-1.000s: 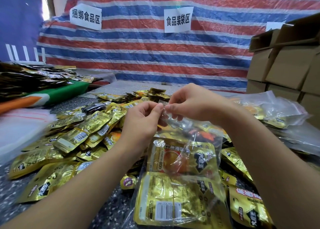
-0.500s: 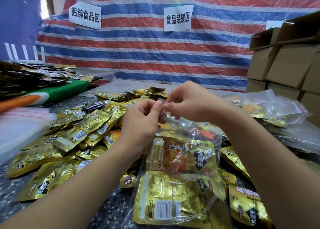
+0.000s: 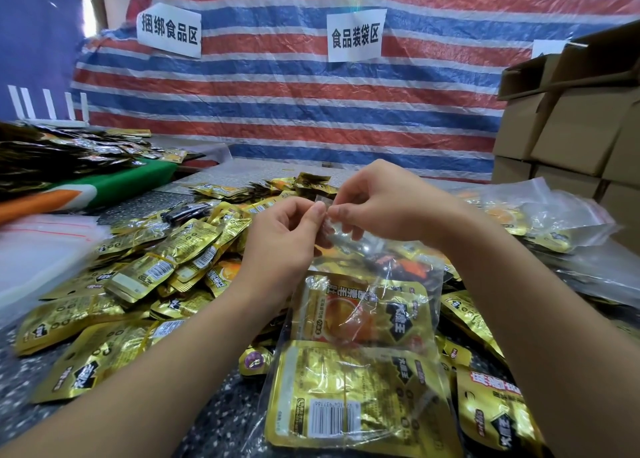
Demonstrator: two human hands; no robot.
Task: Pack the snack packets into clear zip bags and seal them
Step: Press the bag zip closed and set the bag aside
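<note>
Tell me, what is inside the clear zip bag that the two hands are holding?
Inside the clear zip bag two gold snack packets show, one barcode side up. Any packets beneath them are covered. The left hand and right hand pinch its top edge.

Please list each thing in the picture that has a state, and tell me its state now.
left hand: pinching the bag's top edge
right hand: pinching the same edge
clear zip bag: filled with gold packets, held up by its top
loose snack packets: piled unpacked on the table
packed bags: lying at right, filled
cardboard box: flaps open
</note>
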